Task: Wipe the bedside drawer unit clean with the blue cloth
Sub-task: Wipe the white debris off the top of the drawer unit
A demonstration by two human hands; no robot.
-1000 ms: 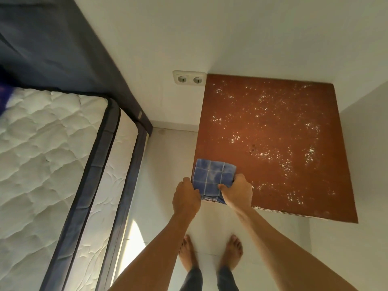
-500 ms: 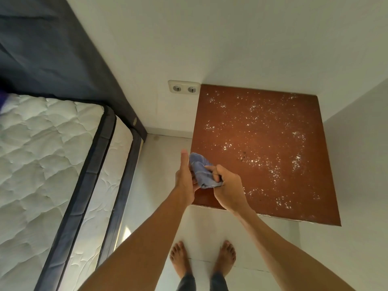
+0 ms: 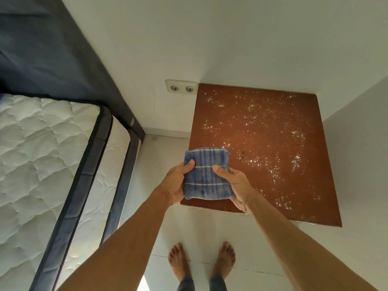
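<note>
The bedside drawer unit shows its reddish-brown top (image 3: 262, 131), sprinkled with white flecks and crumbs, tucked into the corner of the room. A folded blue cloth (image 3: 206, 175) with thin white stripes is held flat above the unit's front left corner. My left hand (image 3: 175, 183) grips its left edge with the thumb on top. My right hand (image 3: 236, 183) grips its right edge, thumb also pressed on the cloth. The unit's front face and drawers are hidden from this high angle.
A white quilted mattress (image 3: 42, 164) with dark blue edging lies to the left, a dark headboard (image 3: 52, 49) behind it. A double wall socket (image 3: 181, 88) sits beside the unit's back left corner. My bare feet (image 3: 201, 263) stand on pale floor tiles.
The cloth was bunched up between my hands half a second ago. Now it is folded into a flat rectangle, held by both hands at its sides.
</note>
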